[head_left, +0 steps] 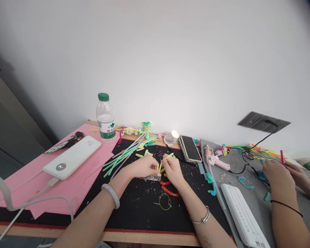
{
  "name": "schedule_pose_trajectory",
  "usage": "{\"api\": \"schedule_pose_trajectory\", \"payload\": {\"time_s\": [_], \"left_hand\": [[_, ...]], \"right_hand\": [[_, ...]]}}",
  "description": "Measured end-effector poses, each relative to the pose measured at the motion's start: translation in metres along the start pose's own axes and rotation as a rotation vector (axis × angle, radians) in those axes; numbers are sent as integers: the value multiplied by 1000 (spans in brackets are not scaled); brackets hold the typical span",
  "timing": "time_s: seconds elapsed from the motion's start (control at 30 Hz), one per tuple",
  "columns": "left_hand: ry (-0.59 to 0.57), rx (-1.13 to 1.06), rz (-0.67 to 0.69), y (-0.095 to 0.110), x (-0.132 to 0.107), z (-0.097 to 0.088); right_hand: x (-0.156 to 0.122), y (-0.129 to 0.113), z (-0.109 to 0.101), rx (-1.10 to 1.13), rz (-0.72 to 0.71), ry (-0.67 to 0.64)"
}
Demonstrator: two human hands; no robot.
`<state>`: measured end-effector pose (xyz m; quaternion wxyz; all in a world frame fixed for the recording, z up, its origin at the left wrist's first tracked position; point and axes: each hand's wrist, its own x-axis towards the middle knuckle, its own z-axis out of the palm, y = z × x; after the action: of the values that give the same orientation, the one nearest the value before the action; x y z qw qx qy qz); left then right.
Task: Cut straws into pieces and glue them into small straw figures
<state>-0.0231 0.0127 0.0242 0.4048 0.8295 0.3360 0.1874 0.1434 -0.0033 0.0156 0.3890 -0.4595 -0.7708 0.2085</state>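
Note:
My left hand [146, 166] is closed in a pinch on a short pale-yellow pipe cleaner [159, 166]. Close beside it, my right hand [172, 169] grips a yellow pipe cleaner [168, 156] whose end sticks up past the fingers. The two hands almost meet over the black mat [136, 210]. A tool with two curved red handles [170, 191] lies under my right wrist, its head hidden. Below the hands is a thin wire ring [165, 202]. Left of them lies a bundle of mint-green pipe cleaners [127, 153] with some purple ones.
Along the wall stand a water bottle [105, 119] and a paper cup [171, 137], near a phone [190, 148]. A white power bank [72, 157] with cables lies left on pink paper [89, 184]. At right are a glue gun [215, 160], another power bank [244, 215] and a co-worker's hands [279, 175].

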Motion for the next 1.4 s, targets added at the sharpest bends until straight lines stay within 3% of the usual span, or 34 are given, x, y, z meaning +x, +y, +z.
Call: {"api": "schedule_pose_trajectory", "payload": {"time_s": [0.27, 0.47, 0.67, 0.83, 0.93, 1.1, 1.17, 1.4], "left_hand": [[-194, -221, -49, 5, -1, 3], [-240, -231, -111, 8, -2, 3], [-343, -260, -191, 3, -3, 2], [-429, -222, -170, 8, -7, -5], [-433, -205, -157, 10, -7, -8], [-307, -253, -106, 9, -6, -6], [-295, -273, -81, 9, -5, -5], [-423, -376, -115, 14, -7, -1]], "right_hand": [[-4, -9, 2, 79, 10, -85], [-7, -6, 0, 161, 86, -166], [-7, -8, -7, 256, 135, -353], [-7, -6, -9, 283, 121, -438], [-8, -4, -8, 307, 149, -435], [-8, 0, -9, 348, 198, -230], [-7, 1, -11, 387, 204, -215], [-8, -8, -14, 501, 202, -481]]}}
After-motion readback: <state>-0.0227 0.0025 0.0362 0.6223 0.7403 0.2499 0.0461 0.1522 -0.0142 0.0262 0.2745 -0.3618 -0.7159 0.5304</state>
